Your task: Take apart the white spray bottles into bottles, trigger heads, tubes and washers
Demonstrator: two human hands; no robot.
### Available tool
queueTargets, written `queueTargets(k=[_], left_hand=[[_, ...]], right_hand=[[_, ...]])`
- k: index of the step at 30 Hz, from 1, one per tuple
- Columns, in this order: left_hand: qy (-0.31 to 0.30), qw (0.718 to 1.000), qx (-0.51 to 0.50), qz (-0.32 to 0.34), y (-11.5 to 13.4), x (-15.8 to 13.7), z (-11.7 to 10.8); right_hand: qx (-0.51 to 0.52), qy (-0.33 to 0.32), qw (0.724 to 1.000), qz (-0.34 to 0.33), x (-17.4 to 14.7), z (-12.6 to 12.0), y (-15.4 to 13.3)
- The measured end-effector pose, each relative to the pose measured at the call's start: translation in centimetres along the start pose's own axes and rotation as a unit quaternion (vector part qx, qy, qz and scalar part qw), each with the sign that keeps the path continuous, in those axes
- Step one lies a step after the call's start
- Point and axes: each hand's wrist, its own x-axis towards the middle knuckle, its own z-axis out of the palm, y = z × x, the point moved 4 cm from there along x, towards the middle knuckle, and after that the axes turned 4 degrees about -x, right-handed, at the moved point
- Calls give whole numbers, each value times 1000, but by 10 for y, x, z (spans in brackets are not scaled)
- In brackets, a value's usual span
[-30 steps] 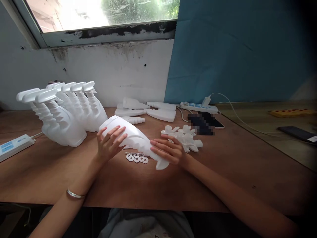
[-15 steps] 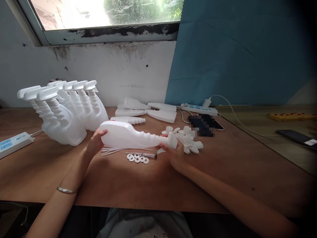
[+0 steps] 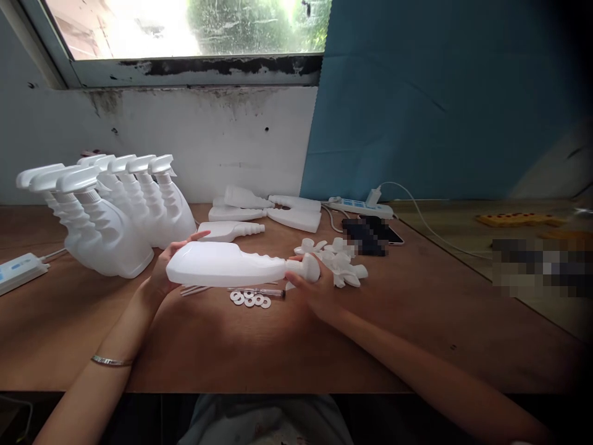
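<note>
A white plastic spray bottle [image 3: 222,262] lies sideways in the air between my hands, its neck toward the right. My left hand [image 3: 169,266] grips its broad base. At the other end, my right hand [image 3: 317,285] is closed round the white spray head [image 3: 308,267] at the neck; whether it is fully seated I cannot tell. Below the bottle lie several white ring washers [image 3: 250,301], a slim clear screwdriver-like tool [image 3: 259,292] and thin white tubes [image 3: 194,289], partly hidden by the bottle. Loose white spray heads [image 3: 345,266] are piled just right of my right hand.
Several bottles with spray heads [image 3: 115,216] stand upright at the left. More bottles without heads [image 3: 294,217] lie at the back of the brown table [image 3: 231,358]. Power strips [image 3: 361,207] with cables, and dark phone-like devices, partly pixelated, are at the right.
The bottle has turned slightly, and its base has dropped a little and come nearer, with both hands still on it. The whole view has shifted slightly.
</note>
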Motion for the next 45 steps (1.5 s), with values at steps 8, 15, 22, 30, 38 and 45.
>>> queueTargets(k=[8,15,22,30,38,45], left_hand=[[-36,997,34,52,-7,-2,-6],[91,981,97,140,-5,4,-5],[187,962,75,183,-2,2,0],[275,952,2,134,-15,8,-11],[326,940,-10,98,-13,45,-25],[317,945,-6,84,-11,125,15]], right_hand=[[243,11,951,192,0,12,12],[252,-29,944,211,-5,21,12],[43,-63,995,61,-17,20,5],[-169,-42,973,-151,-19,14,-7],[-164,-31,913,-373,-34,9,-24],[-149,-72,728,-666,-76,7,-37]])
